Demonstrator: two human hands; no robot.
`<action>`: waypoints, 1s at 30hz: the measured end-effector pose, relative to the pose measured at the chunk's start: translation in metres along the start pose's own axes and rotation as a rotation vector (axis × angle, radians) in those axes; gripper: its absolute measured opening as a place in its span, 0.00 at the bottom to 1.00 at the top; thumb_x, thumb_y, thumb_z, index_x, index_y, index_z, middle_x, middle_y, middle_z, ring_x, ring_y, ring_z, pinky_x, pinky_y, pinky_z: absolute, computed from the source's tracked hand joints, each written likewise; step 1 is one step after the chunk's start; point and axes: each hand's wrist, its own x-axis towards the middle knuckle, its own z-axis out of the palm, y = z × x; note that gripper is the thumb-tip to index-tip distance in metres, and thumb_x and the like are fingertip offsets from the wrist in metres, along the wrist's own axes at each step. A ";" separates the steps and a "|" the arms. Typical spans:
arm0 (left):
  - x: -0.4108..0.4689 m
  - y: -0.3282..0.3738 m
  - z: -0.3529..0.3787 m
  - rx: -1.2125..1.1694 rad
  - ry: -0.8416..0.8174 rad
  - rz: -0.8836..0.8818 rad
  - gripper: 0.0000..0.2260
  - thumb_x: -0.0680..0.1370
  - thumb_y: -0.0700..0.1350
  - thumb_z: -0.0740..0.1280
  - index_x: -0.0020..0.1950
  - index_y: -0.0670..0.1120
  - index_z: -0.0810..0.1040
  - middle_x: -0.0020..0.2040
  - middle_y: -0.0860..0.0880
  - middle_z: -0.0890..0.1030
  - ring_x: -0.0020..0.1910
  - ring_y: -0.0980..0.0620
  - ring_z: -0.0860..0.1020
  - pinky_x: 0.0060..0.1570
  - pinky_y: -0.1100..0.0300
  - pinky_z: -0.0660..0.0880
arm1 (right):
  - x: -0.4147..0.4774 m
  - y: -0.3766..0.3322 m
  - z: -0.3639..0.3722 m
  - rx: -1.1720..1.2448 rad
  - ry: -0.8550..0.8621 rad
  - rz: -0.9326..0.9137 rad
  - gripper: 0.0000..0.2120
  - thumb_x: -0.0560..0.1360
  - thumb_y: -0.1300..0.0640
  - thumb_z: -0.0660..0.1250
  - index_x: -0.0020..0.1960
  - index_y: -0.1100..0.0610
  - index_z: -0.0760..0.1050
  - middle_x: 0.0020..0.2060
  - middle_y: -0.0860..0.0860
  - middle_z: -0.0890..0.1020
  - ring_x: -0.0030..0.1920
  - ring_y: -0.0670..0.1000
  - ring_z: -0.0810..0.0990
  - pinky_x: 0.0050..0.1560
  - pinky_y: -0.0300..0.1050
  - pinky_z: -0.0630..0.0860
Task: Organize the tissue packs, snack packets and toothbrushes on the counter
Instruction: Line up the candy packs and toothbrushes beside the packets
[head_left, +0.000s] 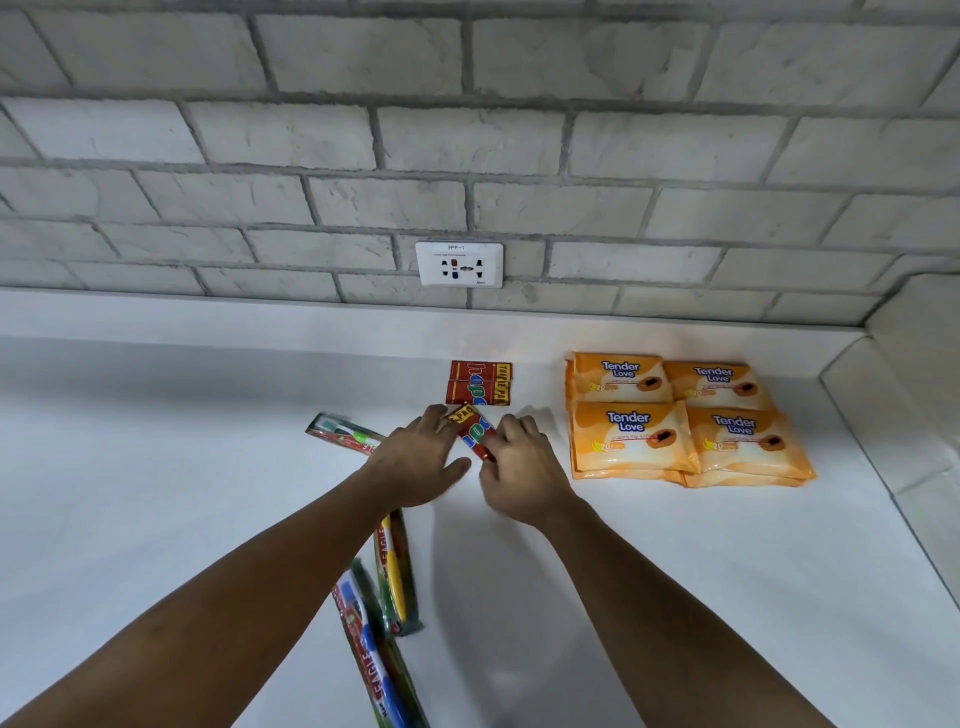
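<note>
L hand (415, 457), flat, touches glossy red foil snack packet (474, 432); R hand (519, 467) pinches it. Smooth white counter (156, 426) opens wide lower left, puffy orange tissue packs (685, 421) right.

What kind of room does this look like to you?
Probably a kitchen or bathroom counter: a smooth white countertop, a grey brick-pattern wall behind it, and a white wall socket just above.

Tissue packs (685, 421) on the counter (156, 441) at the right, snack packets (479, 383) left of them, one snack packet (470, 432) just in front, toothbrushes (395, 571) further left and nearer.
</note>
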 end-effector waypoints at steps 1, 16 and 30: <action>0.000 0.001 0.001 -0.020 0.004 -0.016 0.29 0.83 0.65 0.56 0.79 0.51 0.66 0.77 0.43 0.65 0.68 0.43 0.75 0.63 0.49 0.78 | 0.000 0.000 -0.001 0.019 -0.003 -0.031 0.18 0.80 0.49 0.62 0.65 0.54 0.79 0.61 0.52 0.76 0.62 0.53 0.70 0.64 0.49 0.74; 0.000 0.008 -0.012 0.008 0.209 -0.066 0.18 0.82 0.51 0.67 0.72 0.50 0.77 0.67 0.44 0.76 0.61 0.44 0.77 0.56 0.50 0.80 | 0.001 0.000 -0.002 -0.145 -0.075 0.033 0.22 0.81 0.51 0.61 0.74 0.53 0.71 0.70 0.54 0.73 0.70 0.58 0.69 0.70 0.56 0.69; 0.005 0.003 -0.002 0.034 -0.017 0.053 0.29 0.85 0.58 0.58 0.84 0.50 0.57 0.83 0.49 0.62 0.80 0.47 0.64 0.75 0.48 0.68 | 0.007 0.001 0.008 -0.144 -0.035 0.129 0.26 0.80 0.49 0.61 0.76 0.55 0.66 0.72 0.54 0.72 0.67 0.57 0.72 0.67 0.53 0.72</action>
